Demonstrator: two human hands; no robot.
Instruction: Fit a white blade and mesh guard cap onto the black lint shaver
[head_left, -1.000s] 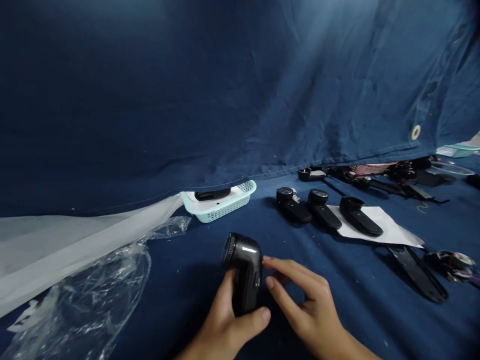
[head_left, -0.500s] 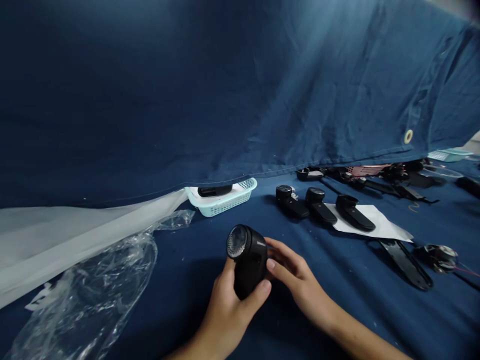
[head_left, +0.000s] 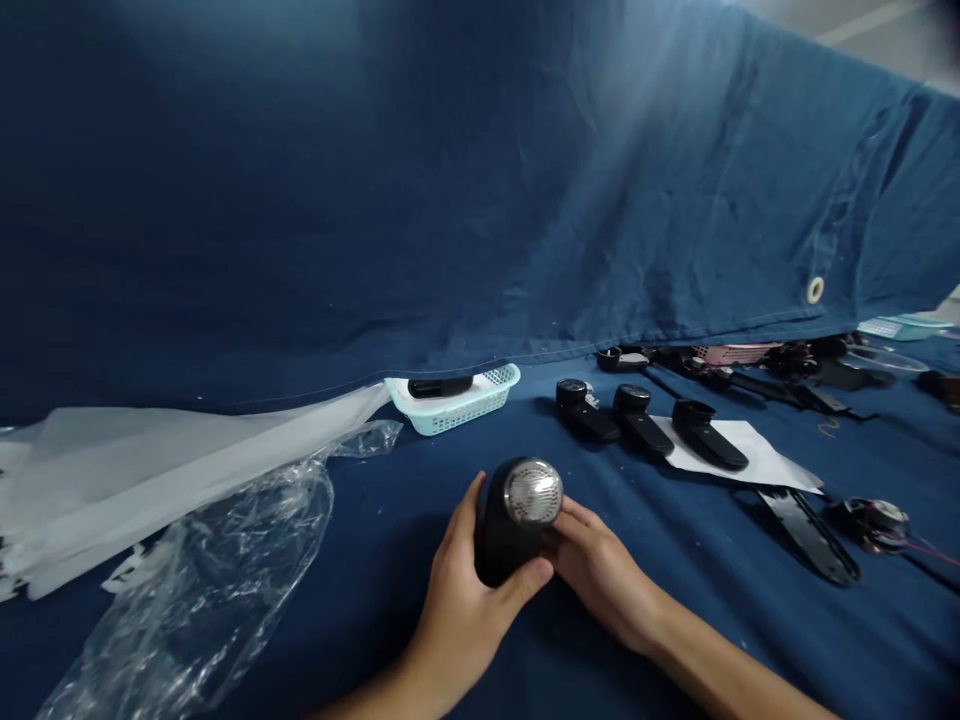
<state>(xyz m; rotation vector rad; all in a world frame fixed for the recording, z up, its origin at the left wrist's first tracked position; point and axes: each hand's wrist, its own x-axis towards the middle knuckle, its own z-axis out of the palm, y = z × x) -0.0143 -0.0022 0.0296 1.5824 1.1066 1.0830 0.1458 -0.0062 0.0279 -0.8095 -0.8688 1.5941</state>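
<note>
Black lint shaver (head_left: 516, 520) sits lower centre of the frame, upright off the blue cloth (head_left: 375, 600), steel mesh head turned toward the camera, likely for a look at the foil. Left hand (head_left: 457, 610) is wrapped round its body, thumb clamped in front; right hand (head_left: 596, 570) steadies the right side, fingers curled against it. More black units (head_left: 637, 425) lie in a row at centre right, a pale basket (head_left: 457, 410) above centre, clear plastic bag (head_left: 195, 590) lower left.

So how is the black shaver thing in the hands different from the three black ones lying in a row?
The black handheld device is gripped by the left hand and right hand, while the three black devices in a row lie untouched on the blue cloth. Its round silvery mesh head faces the camera; theirs point upward. The held one looks bulkier, the others flatter. All are black with round heads.
</note>
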